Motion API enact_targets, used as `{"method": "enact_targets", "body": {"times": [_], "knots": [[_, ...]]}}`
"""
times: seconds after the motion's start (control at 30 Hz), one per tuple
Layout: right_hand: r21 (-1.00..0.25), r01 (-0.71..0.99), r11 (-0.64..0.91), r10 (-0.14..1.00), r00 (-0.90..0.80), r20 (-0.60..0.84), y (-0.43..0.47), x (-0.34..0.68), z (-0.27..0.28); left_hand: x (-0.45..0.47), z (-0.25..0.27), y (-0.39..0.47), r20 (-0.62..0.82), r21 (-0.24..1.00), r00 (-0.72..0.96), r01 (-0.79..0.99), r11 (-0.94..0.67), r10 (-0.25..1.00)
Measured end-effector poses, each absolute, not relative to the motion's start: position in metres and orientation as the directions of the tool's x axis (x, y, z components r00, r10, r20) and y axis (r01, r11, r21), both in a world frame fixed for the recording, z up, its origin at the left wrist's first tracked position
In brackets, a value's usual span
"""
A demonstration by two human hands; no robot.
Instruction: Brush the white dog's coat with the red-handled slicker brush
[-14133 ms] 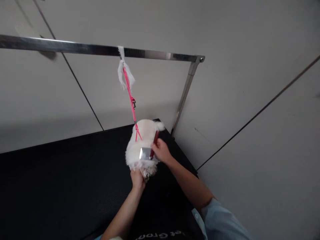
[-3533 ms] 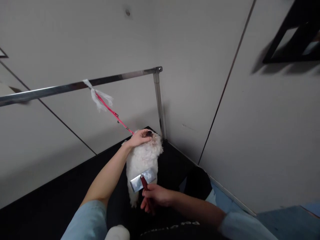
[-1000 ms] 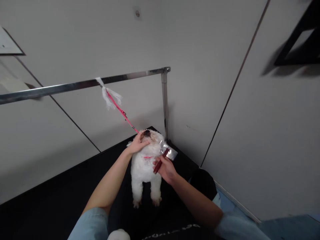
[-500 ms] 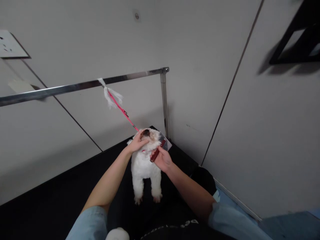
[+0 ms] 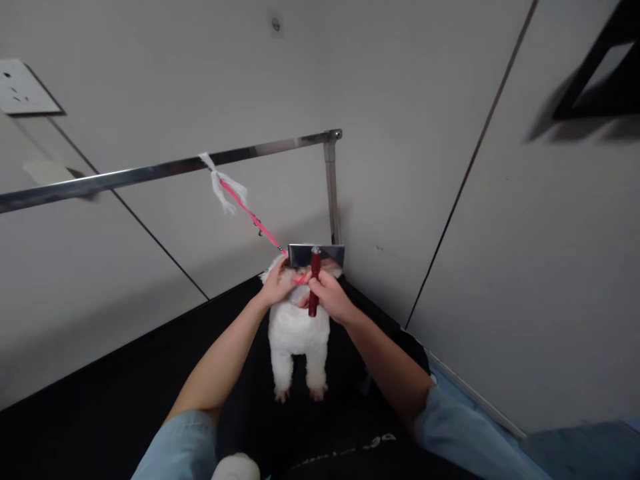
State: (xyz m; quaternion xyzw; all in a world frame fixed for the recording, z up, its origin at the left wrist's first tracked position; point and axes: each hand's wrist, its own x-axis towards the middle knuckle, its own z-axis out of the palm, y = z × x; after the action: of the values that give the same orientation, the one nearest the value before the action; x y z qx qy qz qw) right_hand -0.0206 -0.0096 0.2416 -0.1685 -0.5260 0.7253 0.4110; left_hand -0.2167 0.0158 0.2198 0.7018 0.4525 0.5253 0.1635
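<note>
A white, fluffy dog (image 5: 299, 327) stands upright on a black table, front paws toward me. My left hand (image 5: 279, 283) holds the left side of its head, thumb against the muzzle area. In my right hand (image 5: 330, 293) is a slicker brush (image 5: 315, 283), gripped by its dark red handle. The brush's wide, shiny metal back faces me and covers much of the dog's face. Its bristles are hidden behind that plate, so contact with the fur cannot be made out. A pink leash (image 5: 250, 215) runs up from the dog.
A metal bar (image 5: 150, 172) with an upright post (image 5: 331, 193) stands behind the dog; a white cloth strip (image 5: 220, 183) ties the leash to it. Grey walls close in behind and right. A socket (image 5: 27, 88) is at left, a black rack (image 5: 600, 87) upper right.
The brush has swung from a slanted position beside the dog's cheek to upright before its face, its metal back now toward me. My left hand stays at the head.
</note>
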Motion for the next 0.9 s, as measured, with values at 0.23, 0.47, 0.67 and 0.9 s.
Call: {"method": "enact_targets", "body": {"times": [0.23, 0.47, 0.67, 0.9], "knots": [[-0.900, 0.066, -0.431, 0.603, -0.721, -0.342, -0.084, -0.019, 0.100, -0.234, 0.222, 0.034, 0.493, 0.830, -0.077, 0.341, -0.442, 0.867], [-0.977, -0.064, -0.203, 0.742, -0.661, -0.110, -0.060, -0.025, 0.151, -0.225, 0.234, 0.023, 0.429, 0.885, -0.025, 0.211, -0.415, 0.903], [-0.884, 0.140, -0.446, 0.512, -0.770, -0.380, -0.092, -0.023, 0.129, -0.233, 0.229, 0.016, 0.419, 0.900, -0.078, 0.172, -0.401, 0.905], [-0.962, -0.072, -0.265, 0.744, -0.650, -0.156, -0.076, -0.030, 0.134, -0.240, 0.220, 0.014, 0.400, 0.916, -0.119, 0.036, -0.399, 0.909]]}}
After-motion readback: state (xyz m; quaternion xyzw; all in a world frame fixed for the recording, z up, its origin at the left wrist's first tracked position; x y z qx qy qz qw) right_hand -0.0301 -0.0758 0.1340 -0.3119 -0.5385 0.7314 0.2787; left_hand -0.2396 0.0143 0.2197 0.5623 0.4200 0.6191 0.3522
